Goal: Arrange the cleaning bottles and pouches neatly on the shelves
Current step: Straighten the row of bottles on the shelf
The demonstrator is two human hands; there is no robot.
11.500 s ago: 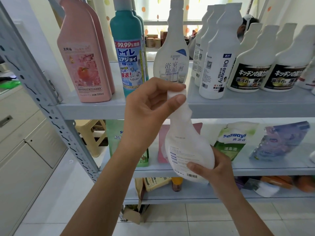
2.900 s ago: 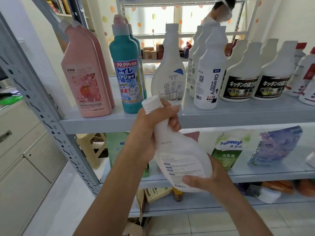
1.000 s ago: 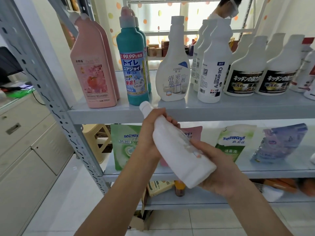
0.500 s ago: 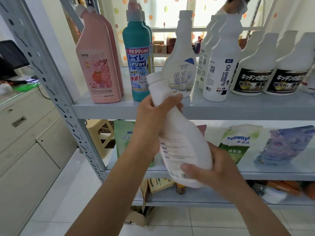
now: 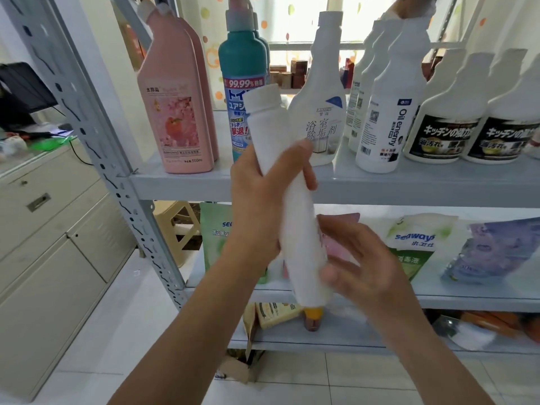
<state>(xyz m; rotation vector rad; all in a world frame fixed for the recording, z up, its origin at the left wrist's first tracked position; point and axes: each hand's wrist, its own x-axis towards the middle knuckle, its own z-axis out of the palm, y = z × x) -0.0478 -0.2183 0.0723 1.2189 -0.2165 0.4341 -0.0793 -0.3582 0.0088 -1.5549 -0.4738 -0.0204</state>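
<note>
Your left hand (image 5: 263, 194) is wrapped around the neck of the white bottle (image 5: 298, 229), holding it nearly upright, cap tilted left, in front of the upper shelf (image 5: 409, 185). Your right hand (image 5: 365, 267) is spread loose beside its lower body; motion blur hides whether it touches. The bottle looks like stiff, smooth plastic, likely slippery, and since it is opaque its fill is unknown, so keep the neck grip and cup the base when you set it down. On that shelf stand two pink bottles (image 5: 178, 112), two teal bottles (image 5: 242, 68), one matching bath cleaner (image 5: 324, 112), three Oil enemy bottles (image 5: 391, 112) and several black-labelled ones (image 5: 444, 135). Four pouches (image 5: 415, 244) lean on the shelf below.
</note>
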